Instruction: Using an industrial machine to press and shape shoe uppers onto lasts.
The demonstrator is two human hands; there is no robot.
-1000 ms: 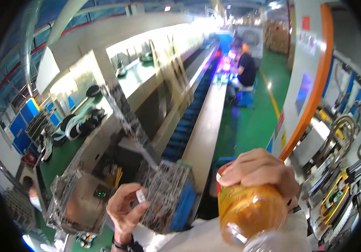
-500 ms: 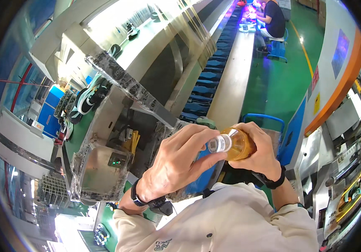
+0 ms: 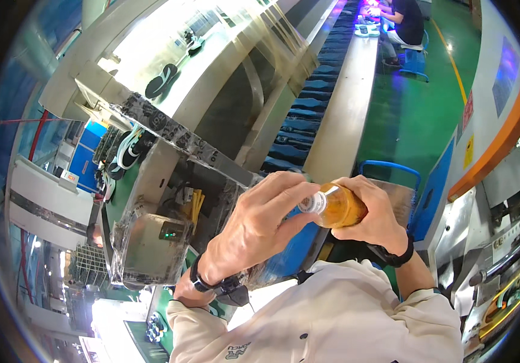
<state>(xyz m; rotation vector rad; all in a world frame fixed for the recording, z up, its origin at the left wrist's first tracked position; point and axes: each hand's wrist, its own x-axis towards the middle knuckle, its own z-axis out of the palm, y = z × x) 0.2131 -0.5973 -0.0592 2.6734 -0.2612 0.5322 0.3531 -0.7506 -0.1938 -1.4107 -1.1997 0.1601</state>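
A clear bottle of amber drink (image 3: pixel 346 207) is tilted in front of my chest, its neck pointing left. Wrapped round its body from the right is my right hand (image 3: pixel 380 213). My left hand (image 3: pixel 259 219) reaches in from the other side, thumb and fingers closed about the white bottle cap (image 3: pixel 313 204). The cap sits at the neck end; my fingers partly hide its rim. Each wrist carries a dark band.
A conveyor lined with blue pieces (image 3: pixel 305 115) runs away ahead, with a pale ledge (image 3: pixel 346 100) beside it. At left, a machine (image 3: pixel 151 242) stands near belts bearing shoes (image 3: pixel 162 81). A blue-framed cart (image 3: pixel 393 187) is right. Another person (image 3: pixel 404 23) sits far off.
The bottle has tilted further to the side, so more of its length shows and less of the cap's top. Both hands remain on it. The whole view has shifted slightly.
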